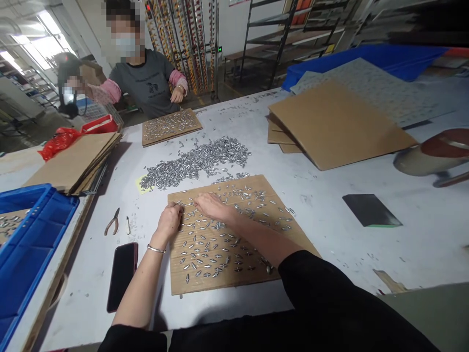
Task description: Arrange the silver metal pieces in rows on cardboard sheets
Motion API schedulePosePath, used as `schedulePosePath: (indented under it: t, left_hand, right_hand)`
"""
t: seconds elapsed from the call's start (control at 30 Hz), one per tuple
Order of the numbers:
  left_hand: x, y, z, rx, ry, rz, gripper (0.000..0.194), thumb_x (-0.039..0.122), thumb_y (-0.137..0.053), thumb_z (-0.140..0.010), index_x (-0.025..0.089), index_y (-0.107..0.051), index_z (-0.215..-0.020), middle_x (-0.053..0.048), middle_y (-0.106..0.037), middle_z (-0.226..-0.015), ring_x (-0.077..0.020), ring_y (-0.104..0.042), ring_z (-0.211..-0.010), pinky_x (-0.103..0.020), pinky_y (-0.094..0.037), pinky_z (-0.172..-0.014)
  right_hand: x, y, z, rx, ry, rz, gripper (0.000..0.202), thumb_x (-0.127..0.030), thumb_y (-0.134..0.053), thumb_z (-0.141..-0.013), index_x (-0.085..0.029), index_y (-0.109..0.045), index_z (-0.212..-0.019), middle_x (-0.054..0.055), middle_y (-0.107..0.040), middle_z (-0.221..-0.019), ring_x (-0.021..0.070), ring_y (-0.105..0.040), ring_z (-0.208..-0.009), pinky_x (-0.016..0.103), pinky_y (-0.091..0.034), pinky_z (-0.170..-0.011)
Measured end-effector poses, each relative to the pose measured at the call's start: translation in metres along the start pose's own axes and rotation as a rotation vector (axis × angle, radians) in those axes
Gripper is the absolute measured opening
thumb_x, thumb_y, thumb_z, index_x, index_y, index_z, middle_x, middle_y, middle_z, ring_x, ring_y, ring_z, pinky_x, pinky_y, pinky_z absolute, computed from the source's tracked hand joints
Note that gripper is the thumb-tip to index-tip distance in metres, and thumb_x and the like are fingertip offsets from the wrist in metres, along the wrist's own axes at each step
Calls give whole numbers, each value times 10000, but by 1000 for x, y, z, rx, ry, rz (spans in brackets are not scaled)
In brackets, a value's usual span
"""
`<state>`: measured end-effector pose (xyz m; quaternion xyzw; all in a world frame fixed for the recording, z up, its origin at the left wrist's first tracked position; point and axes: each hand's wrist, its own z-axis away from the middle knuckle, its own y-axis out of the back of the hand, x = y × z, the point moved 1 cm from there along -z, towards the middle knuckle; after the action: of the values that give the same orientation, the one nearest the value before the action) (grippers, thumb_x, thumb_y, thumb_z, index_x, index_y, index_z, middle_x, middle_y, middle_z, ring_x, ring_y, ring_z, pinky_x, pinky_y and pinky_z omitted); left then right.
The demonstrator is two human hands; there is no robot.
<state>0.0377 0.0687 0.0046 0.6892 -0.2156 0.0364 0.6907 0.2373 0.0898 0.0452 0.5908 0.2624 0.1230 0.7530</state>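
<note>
A brown cardboard sheet (234, 274) lies before me, covered with many small silver metal pieces (207, 254), roughly in rows on its left part. My left hand (170, 220) rests at the sheet's upper left edge, its fingers curled together; whatever it may hold is hidden. Near the top of the sheet, my right hand (209, 205) is over the pieces with its fingers pinched together, and what is between the fingertips is too small to make out. Beyond the sheet lies a long heap of the same silver pieces (198, 161).
A phone (122, 276), pliers (113, 222) and a blue crate (36, 234) are at left. Stacked cardboard (73, 159) lies behind them. Across the table a person (146, 78) stands by another filled sheet (170, 126). At right are large sheets (337, 127) and a dark block (372, 210).
</note>
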Motion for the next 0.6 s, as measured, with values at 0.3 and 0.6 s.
schedulePosePath:
  t: [0.3,0.6]
  left_hand:
    - [-22,13,15,135,91,63,166,156,-531,-905,184,-694,-901,-78,-671,-909,-210,-658,-844,-333,-518,-840]
    - [-17,0,0,112,118,71,134,162,-558,-909,185,-684,-869,-74,-686,-912,-200,-657,-843,-312,-504,-831]
  right_hand:
    - [-1,-8,-5,-75,42,79,287,-177,-493,-966,-124,-763,-1049,188,-744,-1096,267,-698,-1012,296,-465,-838]
    - [-6,3,-30,-1,55,48,310,-225,-484,-986,-139,-755,-1110,174,-732,-1140,247,-670,-1050,292,-443,-892]
